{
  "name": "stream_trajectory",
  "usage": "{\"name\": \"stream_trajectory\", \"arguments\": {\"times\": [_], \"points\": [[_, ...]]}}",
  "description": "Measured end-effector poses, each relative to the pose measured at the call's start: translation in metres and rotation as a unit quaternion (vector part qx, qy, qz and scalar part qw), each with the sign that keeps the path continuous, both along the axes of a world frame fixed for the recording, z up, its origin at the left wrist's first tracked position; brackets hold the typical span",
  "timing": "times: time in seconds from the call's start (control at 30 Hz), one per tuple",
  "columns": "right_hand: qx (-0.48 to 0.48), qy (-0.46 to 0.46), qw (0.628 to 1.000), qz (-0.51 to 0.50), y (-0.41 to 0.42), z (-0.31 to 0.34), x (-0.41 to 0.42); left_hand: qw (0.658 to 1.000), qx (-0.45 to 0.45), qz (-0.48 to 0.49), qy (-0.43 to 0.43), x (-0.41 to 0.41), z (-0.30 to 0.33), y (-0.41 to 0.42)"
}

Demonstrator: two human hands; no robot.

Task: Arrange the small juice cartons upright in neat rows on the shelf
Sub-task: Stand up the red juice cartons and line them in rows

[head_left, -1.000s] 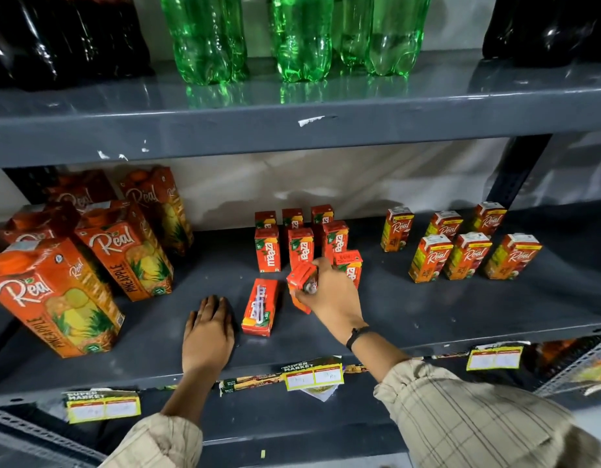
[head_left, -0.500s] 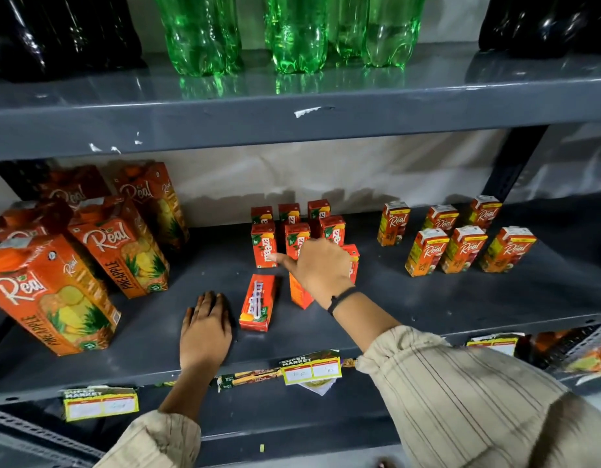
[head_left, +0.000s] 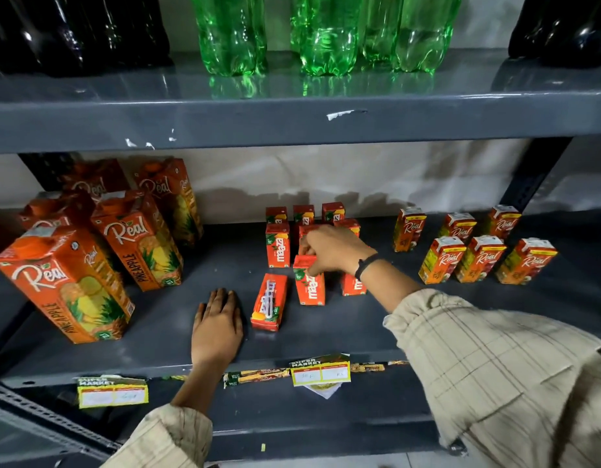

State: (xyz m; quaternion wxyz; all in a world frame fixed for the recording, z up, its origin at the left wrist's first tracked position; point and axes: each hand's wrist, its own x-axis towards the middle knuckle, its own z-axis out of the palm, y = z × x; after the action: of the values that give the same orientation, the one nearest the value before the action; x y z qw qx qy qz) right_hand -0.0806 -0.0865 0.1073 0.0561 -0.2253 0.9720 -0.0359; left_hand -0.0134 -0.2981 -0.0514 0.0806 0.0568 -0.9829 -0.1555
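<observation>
1. Juice cartons, the small red Maaza ones (head_left: pixel 278 244), sit mid-shelf in short rows running back toward the wall. Most stand upright, but one (head_left: pixel 269 301) lies flat on its side at the front.
2. Right hand (head_left: pixel 333 249) reaches over the group, fingertips pinched on the top of an upright front carton (head_left: pixel 310 287). So it's closed on that one, which stands on the shelf.
3. Left hand (head_left: pixel 219 324) is flat, palm down, fingers spread, resting on the shelf deck just left of the flat carton. It holds nothing.
4. Shelf (head_left: pixel 427 319) is dark grey metal, a bit dusty and scuffed. Yellow price labels (head_left: pixel 321 372) are stuck along its front edge, one (head_left: pixel 112 393) further left.
5. Left side has big Real pineapple cartons (head_left: pixel 67 285), standing but leaning at odd angles.
6. Right side has small Real cartons (head_left: pixel 480 258) in two rows, well apart from the Maaza bunch.
7. Back wall (head_left: pixel 360 170) is pale and blotchy.
8. Upper shelf (head_left: pixel 292 119) has chipped paint on its front lip, with green plastic bottles (head_left: pixel 326 32) and dark bottles (head_left: pixel 72 28) on top.
9. Both sleeves (head_left: pixel 495 373) are beige check.
</observation>
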Motion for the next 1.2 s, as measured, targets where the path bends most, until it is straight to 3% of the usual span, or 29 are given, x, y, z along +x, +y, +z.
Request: {"name": "stream_trajectory", "arguments": {"times": [0.23, 0.37, 0.57, 0.77, 0.9, 1.03, 1.2], "points": [[-0.016, -0.006, 0.998, 0.058, 0.014, -0.009, -0.007, 1.0, 0.004, 0.003, 0.005, 0.001, 0.001, 0.0], [0.032, 0.063, 0.995, 0.072, 0.005, -0.006, 0.006, 1.0, 0.0, 0.007, -0.002, 0.002, 0.002, 0.0], [0.082, 0.117, 0.96, 0.242, -0.046, -0.046, 0.042, 1.0, 0.001, 0.012, -0.012, 0.001, 0.002, 0.001], [0.136, 0.179, 0.93, 0.29, -0.057, -0.075, 0.044, 1.0, 0.005, 0.015, -0.012, 0.002, 0.003, 0.002], [0.063, 0.25, 0.944, 0.204, -0.057, -0.058, 0.024, 1.0, 0.005, 0.018, -0.009, 0.003, 0.003, 0.001], [-0.079, 0.197, 0.976, 0.036, -0.056, -0.036, 0.011, 1.0, -0.008, 0.016, -0.005, 0.002, 0.001, 0.001], [-0.054, 0.165, 0.985, 0.003, -0.055, -0.049, 0.016, 1.0, -0.005, 0.015, -0.011, 0.001, 0.001, 0.001]]}}
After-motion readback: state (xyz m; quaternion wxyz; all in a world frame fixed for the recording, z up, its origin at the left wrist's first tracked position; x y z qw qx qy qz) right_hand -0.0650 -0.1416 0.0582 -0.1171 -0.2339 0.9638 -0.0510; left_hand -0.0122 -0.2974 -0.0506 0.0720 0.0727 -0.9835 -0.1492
